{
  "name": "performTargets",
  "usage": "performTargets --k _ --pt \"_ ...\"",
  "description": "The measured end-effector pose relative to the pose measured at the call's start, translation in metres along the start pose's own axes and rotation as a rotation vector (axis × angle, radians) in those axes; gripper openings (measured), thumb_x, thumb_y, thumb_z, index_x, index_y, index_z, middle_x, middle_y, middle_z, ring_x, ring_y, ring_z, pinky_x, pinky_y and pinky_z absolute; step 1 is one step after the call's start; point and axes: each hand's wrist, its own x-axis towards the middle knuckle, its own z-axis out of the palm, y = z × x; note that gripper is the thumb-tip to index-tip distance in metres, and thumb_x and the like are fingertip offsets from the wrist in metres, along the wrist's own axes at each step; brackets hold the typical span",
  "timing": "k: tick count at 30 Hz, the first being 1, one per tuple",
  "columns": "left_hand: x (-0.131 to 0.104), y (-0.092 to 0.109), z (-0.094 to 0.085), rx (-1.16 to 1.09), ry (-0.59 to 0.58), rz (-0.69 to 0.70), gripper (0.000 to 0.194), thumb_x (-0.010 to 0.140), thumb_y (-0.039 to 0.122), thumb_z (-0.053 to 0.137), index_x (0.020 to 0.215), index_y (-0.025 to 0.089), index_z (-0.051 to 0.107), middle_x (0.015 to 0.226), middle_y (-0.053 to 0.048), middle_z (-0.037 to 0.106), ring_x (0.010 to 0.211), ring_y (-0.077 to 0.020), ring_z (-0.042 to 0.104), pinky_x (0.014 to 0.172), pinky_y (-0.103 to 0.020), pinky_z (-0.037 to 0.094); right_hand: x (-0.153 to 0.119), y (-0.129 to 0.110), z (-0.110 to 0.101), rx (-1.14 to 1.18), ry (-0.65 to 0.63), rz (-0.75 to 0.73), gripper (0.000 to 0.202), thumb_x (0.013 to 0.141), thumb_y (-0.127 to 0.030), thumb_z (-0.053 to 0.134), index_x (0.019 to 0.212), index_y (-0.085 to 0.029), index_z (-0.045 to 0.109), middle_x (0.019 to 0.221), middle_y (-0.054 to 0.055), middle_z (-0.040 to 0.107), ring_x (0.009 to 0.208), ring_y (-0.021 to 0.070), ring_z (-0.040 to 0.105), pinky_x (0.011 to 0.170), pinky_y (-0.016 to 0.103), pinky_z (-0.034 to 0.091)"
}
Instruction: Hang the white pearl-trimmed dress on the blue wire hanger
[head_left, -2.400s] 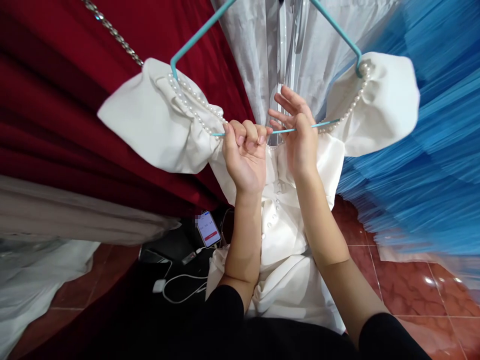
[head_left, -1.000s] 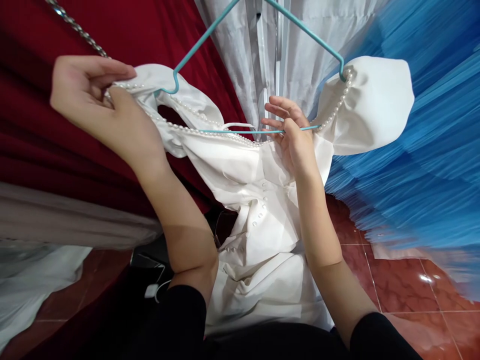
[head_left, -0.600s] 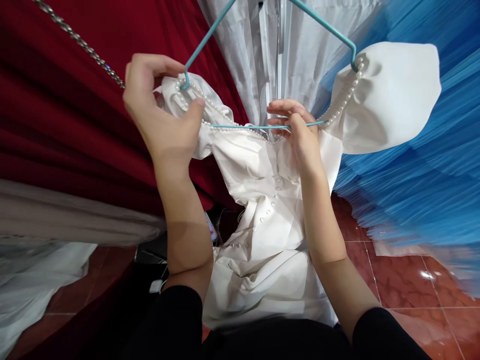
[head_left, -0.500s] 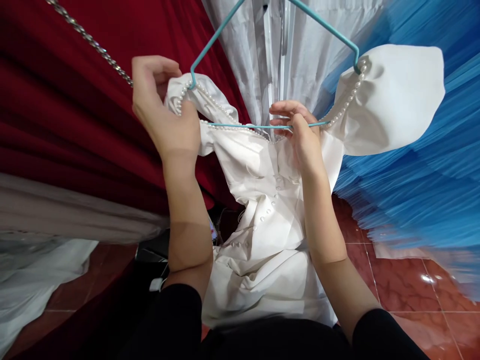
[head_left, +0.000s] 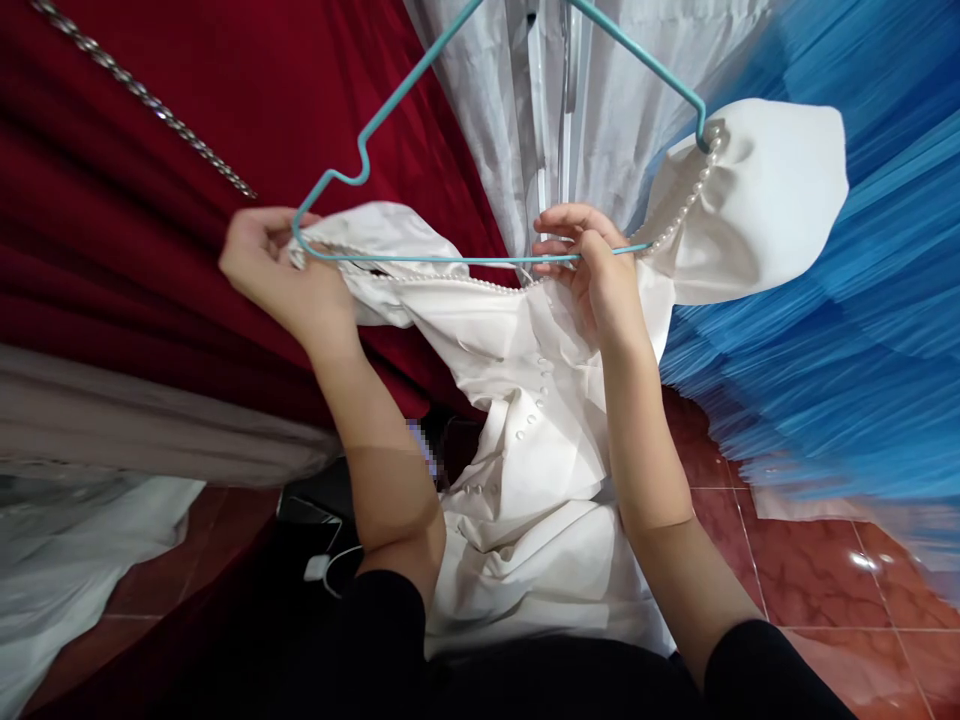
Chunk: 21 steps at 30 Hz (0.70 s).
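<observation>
A white dress with pearl trim and a row of buttons down its front hangs from a light-blue hanger. My left hand is closed on the dress's pearl-trimmed shoulder edge, beside the hanger's left corner. That shoulder is off the notch and lies low around the corner. My right hand grips the hanger's lower bar, thumb in front and fingers behind. The right puffed sleeve hangs out from the hanger's right shoulder, its pearl edge in the notch.
Dark red fabric with a silvery beaded strip hangs on the left. White curtain-like fabric is behind the hanger, blue tulle on the right. Below are red floor tiles and a black object with a white cable.
My left hand has moved left and down with the dress's shoulder, which has come off the hanger's left notch. My right hand stays on the lower bar; the right sleeve has shifted slightly left.
</observation>
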Motion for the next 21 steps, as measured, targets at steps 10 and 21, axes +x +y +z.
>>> performTargets --k 10,21 --pt "-0.088 0.049 0.048 -0.345 -0.226 -0.082 0.012 0.075 0.003 0.061 0.076 0.014 0.066 0.084 -0.005 0.066 0.087 -0.0184 0.065 0.088 -0.035 0.052 -0.004 -0.003 0.001 -0.066 0.022 -0.011 0.025 0.091 -0.033 0.039 0.099 -0.025 0.061 0.117 0.002 0.065 0.096 0.0118 0.062 0.080 0.026 0.054" --pt "-0.104 0.053 0.094 -0.817 -0.192 -0.421 0.049 0.075 0.039 0.079 0.096 0.026 0.037 0.100 -0.005 0.069 0.105 -0.0223 0.068 0.097 -0.038 0.051 -0.002 0.004 0.003 -0.024 0.029 -0.076 0.024 0.091 -0.031 0.041 0.097 -0.023 0.064 0.108 0.004 0.065 0.090 0.0125 0.060 0.075 0.026 0.052"
